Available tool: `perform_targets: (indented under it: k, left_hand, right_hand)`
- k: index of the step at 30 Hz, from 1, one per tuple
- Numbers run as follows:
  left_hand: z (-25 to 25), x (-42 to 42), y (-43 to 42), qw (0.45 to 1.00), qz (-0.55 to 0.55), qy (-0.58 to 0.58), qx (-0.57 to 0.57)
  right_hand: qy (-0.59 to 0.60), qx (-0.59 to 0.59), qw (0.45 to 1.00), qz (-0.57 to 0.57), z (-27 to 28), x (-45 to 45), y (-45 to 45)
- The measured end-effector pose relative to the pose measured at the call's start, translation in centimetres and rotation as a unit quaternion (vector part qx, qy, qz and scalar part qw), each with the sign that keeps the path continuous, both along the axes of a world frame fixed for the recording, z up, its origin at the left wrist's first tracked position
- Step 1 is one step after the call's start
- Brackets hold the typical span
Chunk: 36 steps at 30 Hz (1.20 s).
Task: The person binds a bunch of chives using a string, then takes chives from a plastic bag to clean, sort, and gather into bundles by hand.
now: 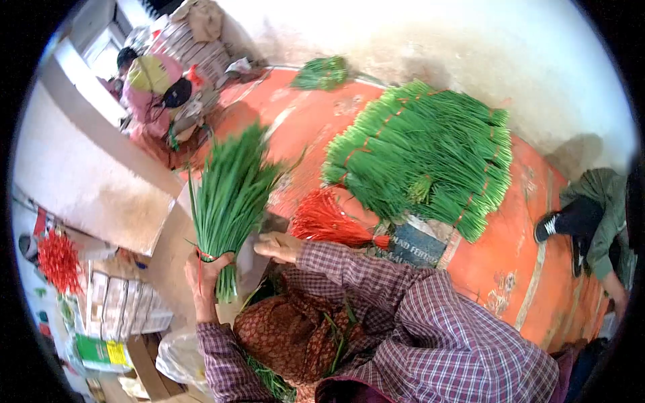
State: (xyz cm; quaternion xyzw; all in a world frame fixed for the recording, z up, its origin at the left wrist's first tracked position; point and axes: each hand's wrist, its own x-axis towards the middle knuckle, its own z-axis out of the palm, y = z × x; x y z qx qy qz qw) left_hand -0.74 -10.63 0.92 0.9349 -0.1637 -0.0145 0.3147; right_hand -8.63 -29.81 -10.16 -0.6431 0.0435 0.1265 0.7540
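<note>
- Green, long-leaved and upright, a bunch of chive-like greens [232, 188] is gripped near its stem end by the left hand [201, 282], with leaf tips pointed away from the wearer.
- A red tie [209, 256] is seen around the stems, at the left thumb.
- The right hand [281, 247] is held just beside the bunch, fingers curled; whether a strand is pinched there cannot be told.
- The step in hand is judged to be the binding of this bunch; a steady left grip and a snug tie seem to be called for next.
- Loose red strands [322, 216] are laid just beyond the right hand; a pile of tied bunches [430, 148] is stacked farther off.
- On a dark sack [413, 245], right of the right hand, "ND FER" can be read, the rest being unclear.
- Lettering on a green-and-yellow package [97, 350], left of the left hand, cannot be made out.
</note>
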Motion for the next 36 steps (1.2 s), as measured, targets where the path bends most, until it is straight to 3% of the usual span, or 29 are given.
perform_targets:
  k: [1,2,4,6,7,8,9,12,14,17,20,24,28,30,34,36]
  left_hand:
    - [0.2,-0.9,-1.7,0.981,-0.039,0.085,-0.172]
    - [0.5,-2.1,-4.0,0.980,-0.053,0.086,-0.171]
    - [1.2,-4.7,-9.6,0.883,-0.174,0.223,-0.375]
    - [-0.4,-6.5,-14.6,0.845,-0.256,0.220,-0.414]
    - [-1.0,-7.7,-16.5,0.860,-0.241,0.255,-0.371]
    - [-1.3,-9.0,-18.3,0.870,-0.228,0.289,-0.328]
    - [-0.9,-11.0,-19.7,0.851,-0.280,0.306,-0.321]
    - [-2.5,-14.0,-22.5,0.773,-0.369,0.413,-0.308]
    - [-4.9,-13.7,-22.7,0.800,-0.328,0.455,-0.213]
    - [-5.4,-13.6,-22.6,0.808,-0.323,0.467,-0.156]
    - [-6.3,-12.0,-21.4,0.793,-0.327,0.482,-0.177]
    - [-3.7,-11.0,-19.2,0.829,-0.311,0.439,-0.151]
    - [-2.5,-9.1,-16.6,0.840,-0.231,0.445,-0.209]
    - [-2.4,-8.8,-15.4,0.838,-0.209,0.449,-0.228]
    - [-2.4,-8.5,-14.1,0.855,-0.155,0.424,-0.256]
    - [-2.4,-8.3,-14.0,0.870,-0.112,0.416,-0.240]
  right_hand:
    - [-0.002,0.037,0.998,-0.044,2.1,-1.5,-1.4]
    - [0.013,0.085,0.995,-0.045,3.7,-1.2,-3.3]
    - [-0.223,0.130,0.957,-0.135,3.6,0.1,-5.8]
    - [-0.227,0.184,0.932,-0.214,7.2,-2.9,-9.4]
    - [-0.210,0.158,0.910,-0.320,8.0,-4.9,-10.9]
    - [-0.165,0.124,0.918,-0.338,9.4,-7.7,-12.7]
    - [-0.206,0.051,0.915,-0.344,8.5,-9.0,-15.2]
    - [-0.116,-0.337,0.852,-0.385,6.8,-15.1,-19.5]
    - [-0.137,-0.384,0.838,-0.362,5.7,-19.0,-21.6]
    - [-0.094,-0.495,0.787,-0.356,2.2,-24.2,-25.4]
    - [0.078,-0.587,0.730,-0.341,1.6,-27.6,-29.0]
    - [0.107,-0.678,0.640,-0.347,-2.4,-30.2,-35.8]
    - [0.261,-0.719,0.578,-0.285,-8.0,-32.1,-40.9]
    - [0.386,-0.665,0.590,-0.245,-10.5,-32.7,-41.8]
    - [0.455,-0.601,0.623,-0.209,-15.2,-33.1,-41.2]
    - [0.437,-0.626,0.606,-0.223,-17.9,-32.5,-41.5]
